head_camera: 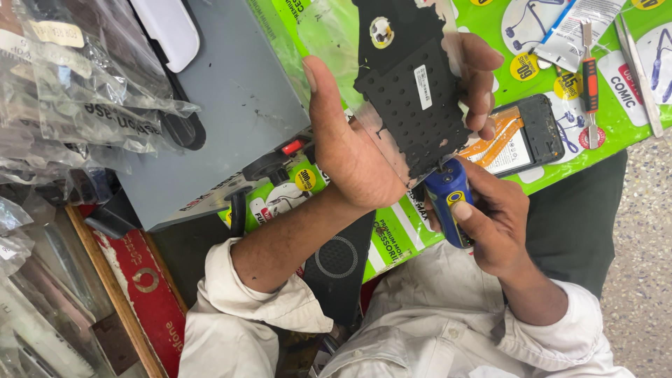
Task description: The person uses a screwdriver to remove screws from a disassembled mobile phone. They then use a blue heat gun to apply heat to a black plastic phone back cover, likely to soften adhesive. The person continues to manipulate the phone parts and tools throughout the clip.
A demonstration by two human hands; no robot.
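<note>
- My left hand (350, 150) grips a black perforated panel (413, 105), thumb along its left edge, fingers curled over its right edge; it stands tilted above the green mat (406, 231).
- My right hand (493, 224) is closed around a blue screwdriver handle (448, 203), thumb pressed on its side; its tip meets the panel's lower edge.
- Just right of the panel, an opened phone (525, 136) lies flat on the mat, apart from both hands.
- Farther right of the panel lie a small red-handled screwdriver (590, 84) and tweezers (640, 70), with open mat between them.
- Left of the panel sits a grey box (231, 98) with a red switch; clear plastic bags (70, 91) crowd beyond it.
- Speckled floor (644, 245) shows past the mat's right edge.
</note>
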